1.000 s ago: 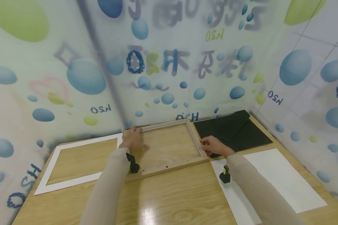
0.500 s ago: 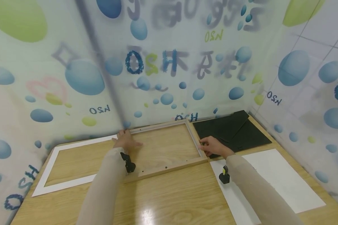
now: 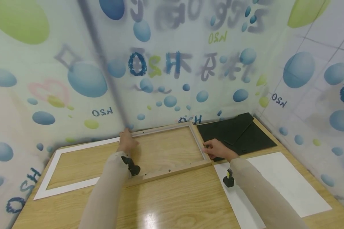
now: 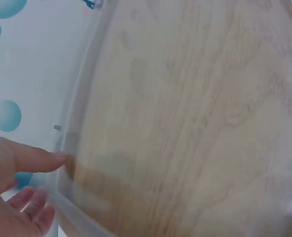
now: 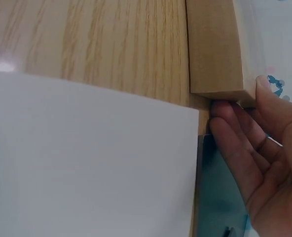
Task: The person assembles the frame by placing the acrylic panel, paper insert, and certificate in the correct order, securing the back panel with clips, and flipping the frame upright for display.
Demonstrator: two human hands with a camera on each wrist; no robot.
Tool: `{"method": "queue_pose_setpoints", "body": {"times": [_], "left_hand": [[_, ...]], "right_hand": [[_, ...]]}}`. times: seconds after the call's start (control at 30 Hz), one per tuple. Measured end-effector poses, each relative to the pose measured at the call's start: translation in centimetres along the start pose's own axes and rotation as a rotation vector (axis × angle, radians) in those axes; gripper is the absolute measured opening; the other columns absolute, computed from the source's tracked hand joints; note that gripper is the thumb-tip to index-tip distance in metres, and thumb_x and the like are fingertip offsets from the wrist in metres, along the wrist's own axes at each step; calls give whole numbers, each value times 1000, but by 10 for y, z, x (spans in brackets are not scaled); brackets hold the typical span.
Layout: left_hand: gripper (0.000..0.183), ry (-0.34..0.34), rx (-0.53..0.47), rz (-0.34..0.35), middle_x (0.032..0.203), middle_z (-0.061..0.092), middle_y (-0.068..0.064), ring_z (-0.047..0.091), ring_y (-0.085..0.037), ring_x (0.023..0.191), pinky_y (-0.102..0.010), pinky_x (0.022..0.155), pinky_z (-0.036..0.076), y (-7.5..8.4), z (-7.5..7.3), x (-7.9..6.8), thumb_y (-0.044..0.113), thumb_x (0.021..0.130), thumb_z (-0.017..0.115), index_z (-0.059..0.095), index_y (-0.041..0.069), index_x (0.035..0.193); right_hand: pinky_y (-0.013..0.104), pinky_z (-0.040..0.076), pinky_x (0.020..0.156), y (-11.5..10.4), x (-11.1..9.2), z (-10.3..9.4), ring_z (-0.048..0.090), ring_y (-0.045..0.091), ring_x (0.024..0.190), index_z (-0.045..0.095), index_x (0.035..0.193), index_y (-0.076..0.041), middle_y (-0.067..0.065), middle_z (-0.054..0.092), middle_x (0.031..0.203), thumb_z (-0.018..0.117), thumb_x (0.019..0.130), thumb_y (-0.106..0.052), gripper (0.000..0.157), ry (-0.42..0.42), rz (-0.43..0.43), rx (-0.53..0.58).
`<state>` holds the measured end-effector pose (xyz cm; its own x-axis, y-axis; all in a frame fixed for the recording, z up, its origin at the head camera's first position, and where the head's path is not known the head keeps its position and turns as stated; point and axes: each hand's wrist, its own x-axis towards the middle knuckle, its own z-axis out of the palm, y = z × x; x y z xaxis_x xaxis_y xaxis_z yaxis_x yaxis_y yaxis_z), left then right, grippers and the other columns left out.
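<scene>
A wooden picture frame (image 3: 176, 169) lies on the table, with the wood grain visible through its middle. At its far left corner is my left hand (image 3: 126, 141); the left wrist view has the thumb (image 4: 40, 160) over the rim and the other fingers curled by the outer side. My right hand (image 3: 218, 149) holds the right side near the front corner. In the right wrist view its thumb lies along the top of the frame (image 5: 216, 49) and its fingers bend against the end.
A white mat with a cut-out window (image 3: 67, 187) lies to the left. Right of the frame is a black backing board (image 3: 261, 138) with a folded stand. A white sheet (image 3: 292, 187) lies in front of it. A patterned curtain (image 3: 172, 86) hangs behind the table (image 3: 172, 203).
My left hand has moved left from inside the frame's far left corner to its outer edge. The right hand keeps its hold, and the frame stays in place.
</scene>
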<state>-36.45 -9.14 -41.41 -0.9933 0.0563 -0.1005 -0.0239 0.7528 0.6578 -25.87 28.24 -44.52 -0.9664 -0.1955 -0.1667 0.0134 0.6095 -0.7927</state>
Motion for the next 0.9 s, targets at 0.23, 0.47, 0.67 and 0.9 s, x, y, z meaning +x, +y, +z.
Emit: {"method": "queue_pose_setpoints", "body": {"times": [0.23,0.47,0.67,0.9], "left_hand": [[40,18,-146,75,115,47,-33,47,-34,94,-40,74,44,-8,-11,-4,-4,85,43,42,-17,122],[76,-337,-318,97,90,56,-23,57,-21,64,-35,61,50,-17,-27,-20,-6,89,44,-5,3,145],[74,-383,-370,34,106,55,-29,62,-21,70,-36,62,53,-18,-33,-27,-11,87,40,-2,5,146],[47,-295,-453,-25,101,63,-23,66,-18,72,-34,65,53,-22,-35,-31,-1,91,48,31,-10,133]], "right_hand": [[34,53,59,4,2,0,61,19,60,42,128,14,8,58,68,57,91,-11,47,-9,-3,5],[34,53,58,2,1,-2,61,18,60,43,127,14,8,57,68,56,91,-11,46,-9,-4,-10],[35,53,59,2,1,-2,61,18,62,42,127,15,9,57,69,56,91,-11,47,-11,3,-2],[35,53,60,0,2,-2,61,19,63,40,128,15,9,57,72,56,92,-11,47,-23,7,-5]]}}
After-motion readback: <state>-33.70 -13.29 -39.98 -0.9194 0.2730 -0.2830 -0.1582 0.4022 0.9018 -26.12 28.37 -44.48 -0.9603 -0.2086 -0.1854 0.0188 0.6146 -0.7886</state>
